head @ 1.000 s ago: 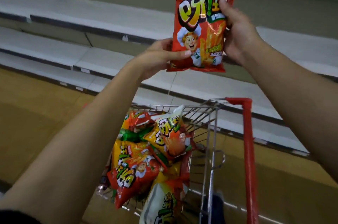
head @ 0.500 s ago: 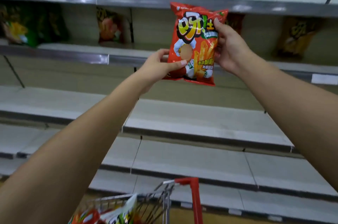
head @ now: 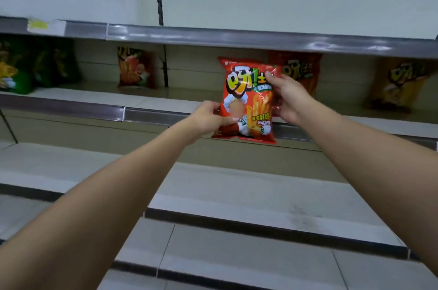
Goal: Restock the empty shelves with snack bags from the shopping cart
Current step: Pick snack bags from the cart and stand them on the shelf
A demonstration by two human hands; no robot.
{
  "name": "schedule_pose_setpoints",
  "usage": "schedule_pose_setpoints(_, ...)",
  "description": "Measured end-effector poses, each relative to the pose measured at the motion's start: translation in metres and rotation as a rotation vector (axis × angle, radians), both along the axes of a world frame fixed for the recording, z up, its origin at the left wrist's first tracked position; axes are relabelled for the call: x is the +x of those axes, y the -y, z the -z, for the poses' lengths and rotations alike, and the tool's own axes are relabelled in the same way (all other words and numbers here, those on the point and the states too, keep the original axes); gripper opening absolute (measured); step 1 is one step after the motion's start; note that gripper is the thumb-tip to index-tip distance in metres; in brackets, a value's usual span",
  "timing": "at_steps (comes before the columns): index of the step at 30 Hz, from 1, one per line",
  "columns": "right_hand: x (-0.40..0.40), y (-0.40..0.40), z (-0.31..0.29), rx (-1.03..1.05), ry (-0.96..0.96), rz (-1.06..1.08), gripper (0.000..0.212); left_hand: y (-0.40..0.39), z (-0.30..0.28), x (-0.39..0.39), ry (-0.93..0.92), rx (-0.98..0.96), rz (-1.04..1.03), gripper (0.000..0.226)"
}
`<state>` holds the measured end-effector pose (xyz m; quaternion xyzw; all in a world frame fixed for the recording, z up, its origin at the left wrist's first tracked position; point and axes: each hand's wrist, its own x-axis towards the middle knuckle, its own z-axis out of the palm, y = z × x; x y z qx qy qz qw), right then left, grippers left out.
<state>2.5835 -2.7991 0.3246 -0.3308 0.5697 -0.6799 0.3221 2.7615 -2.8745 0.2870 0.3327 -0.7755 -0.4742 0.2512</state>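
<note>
I hold a red snack bag (head: 246, 90) upright in front of the second shelf (head: 151, 115). My left hand (head: 211, 117) pinches its lower left edge, thumb across the front. My right hand (head: 285, 97) grips its right side near the top corner. The bag's bottom hangs just below the shelf's front rail. Behind it on that shelf stands another red bag (head: 301, 71). The shopping cart is out of view.
On the same shelf stand an orange-red bag (head: 135, 69), dark green bags (head: 28, 64) at far left and a yellow bag (head: 400, 83) at right. Above is a grey shelf rail (head: 237, 38). Below are bare white shelves (head: 237, 190).
The view has tilted up and the cart has dropped out of sight. Both hands have carried the red bag forward, closer to the second shelf.
</note>
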Motion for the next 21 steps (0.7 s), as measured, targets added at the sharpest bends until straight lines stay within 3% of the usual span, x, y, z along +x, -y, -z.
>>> schedule_pose_setpoints(2,-0.005,0.016,-0.004,-0.019,0.019,0.014,0.050,0.011,-0.004,-0.004,-0.034,-0.012,-0.028,0.045)
schedule_pose_setpoints(6,-0.016,0.047,-0.016,0.003,0.074,0.034,0.038,0.036,-0.019,-0.018,-0.091,0.000,-0.077,0.049)
schedule_pose_setpoints(9,-0.026,0.070,-0.017,-0.022,0.093,0.023,0.040,0.057,-0.017,-0.032,-0.067,-0.003,-0.097,0.061)
schedule_pose_setpoints(14,-0.048,0.109,-0.009,-0.062,0.027,0.027,0.048,0.095,-0.002,-0.058,-0.082,0.048,-0.111,0.055)
schedule_pose_setpoints(21,-0.071,0.174,-0.005,-0.128,-0.126,0.079,0.047,0.148,-0.001,-0.102,-0.018,-0.178,-0.192,0.042)
